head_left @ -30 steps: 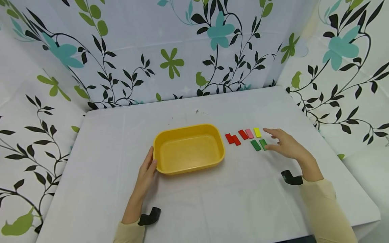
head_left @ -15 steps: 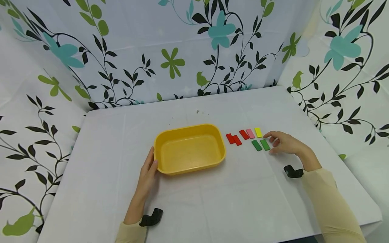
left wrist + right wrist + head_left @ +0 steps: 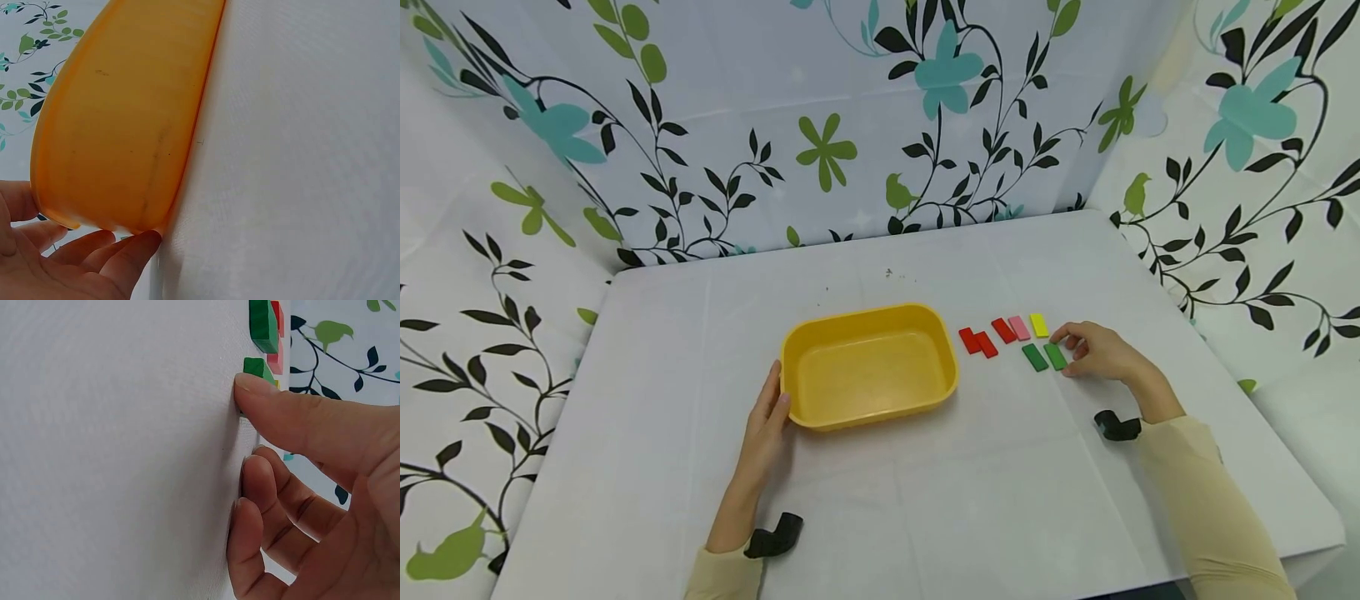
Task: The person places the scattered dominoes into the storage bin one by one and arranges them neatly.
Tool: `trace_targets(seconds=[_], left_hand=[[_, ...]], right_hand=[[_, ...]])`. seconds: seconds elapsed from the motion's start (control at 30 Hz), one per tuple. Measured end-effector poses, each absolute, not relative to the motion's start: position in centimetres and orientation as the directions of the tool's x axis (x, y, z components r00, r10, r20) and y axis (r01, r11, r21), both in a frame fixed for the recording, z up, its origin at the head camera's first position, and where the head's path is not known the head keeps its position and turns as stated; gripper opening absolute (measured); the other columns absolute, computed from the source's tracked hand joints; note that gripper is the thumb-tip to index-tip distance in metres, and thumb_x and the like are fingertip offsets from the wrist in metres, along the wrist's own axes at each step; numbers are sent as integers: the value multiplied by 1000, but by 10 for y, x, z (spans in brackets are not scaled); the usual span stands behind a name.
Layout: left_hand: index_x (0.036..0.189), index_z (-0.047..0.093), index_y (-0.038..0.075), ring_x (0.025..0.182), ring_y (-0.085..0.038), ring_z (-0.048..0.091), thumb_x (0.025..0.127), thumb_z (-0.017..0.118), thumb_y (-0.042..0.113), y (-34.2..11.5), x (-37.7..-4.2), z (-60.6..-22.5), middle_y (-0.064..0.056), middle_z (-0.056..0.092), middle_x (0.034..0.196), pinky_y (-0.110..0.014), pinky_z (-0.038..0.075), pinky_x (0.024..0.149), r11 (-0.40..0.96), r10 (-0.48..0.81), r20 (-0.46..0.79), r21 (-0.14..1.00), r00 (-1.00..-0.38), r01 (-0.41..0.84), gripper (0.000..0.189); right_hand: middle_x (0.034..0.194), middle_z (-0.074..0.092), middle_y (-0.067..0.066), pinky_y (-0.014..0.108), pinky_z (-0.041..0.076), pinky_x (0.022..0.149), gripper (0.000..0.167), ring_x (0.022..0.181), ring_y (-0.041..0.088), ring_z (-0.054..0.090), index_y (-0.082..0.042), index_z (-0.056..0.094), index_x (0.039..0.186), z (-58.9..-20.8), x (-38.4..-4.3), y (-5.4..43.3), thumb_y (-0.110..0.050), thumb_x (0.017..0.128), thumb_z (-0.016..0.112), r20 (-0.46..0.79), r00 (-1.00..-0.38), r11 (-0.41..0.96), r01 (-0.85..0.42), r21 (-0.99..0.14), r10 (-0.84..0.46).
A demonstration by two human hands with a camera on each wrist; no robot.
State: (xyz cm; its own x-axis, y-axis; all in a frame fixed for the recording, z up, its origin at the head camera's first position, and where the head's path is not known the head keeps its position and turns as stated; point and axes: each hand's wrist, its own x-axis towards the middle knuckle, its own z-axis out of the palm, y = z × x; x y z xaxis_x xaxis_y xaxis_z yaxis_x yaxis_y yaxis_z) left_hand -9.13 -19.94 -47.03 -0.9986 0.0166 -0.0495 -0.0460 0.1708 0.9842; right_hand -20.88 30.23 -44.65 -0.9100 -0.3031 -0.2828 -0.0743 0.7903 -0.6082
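The left end of a yellow tray (image 3: 872, 367) is in contact with my left hand (image 3: 763, 429); its fingers are fairly straight against the end wall, thumb toward the near corner. In the left wrist view the tray's orange-looking side (image 3: 125, 112) meets several fingertips (image 3: 147, 244). On the right, my right hand (image 3: 1097, 354) has curved thumb and index finger at the two ends of a light green block (image 3: 1056, 357). The right wrist view has the thumb (image 3: 281, 409) covering part of that block (image 3: 254, 365); the index fingertip is hidden. A darker green block (image 3: 1035, 357) lies beside it.
Several more small flat blocks lie between tray and right hand: red blocks (image 3: 1003, 331), a pink block (image 3: 1019, 328) and a yellow block (image 3: 1039, 326). The white-covered table (image 3: 925, 500) ends at leaf-patterned curtains (image 3: 737, 100) behind and at both sides.
Over the last second, my right hand has drawn its thumb back to the light green block's near end, and its fingers have curved more. That block has shifted slightly right. The left hand stays put.
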Motion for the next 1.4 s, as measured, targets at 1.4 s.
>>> trace_targets(seconds=[1.4], left_hand=[[159, 11, 20, 151, -24, 17, 108, 33, 22, -199, -92, -470, -2, 11, 165, -13, 34, 107, 195, 4, -55, 979, -998, -53, 55]], right_hand=[[102, 60, 19, 14, 54, 69, 44, 83, 17, 60, 3, 54, 127, -400, -211, 249, -3, 86, 71, -99, -957, 625, -97, -775, -271]])
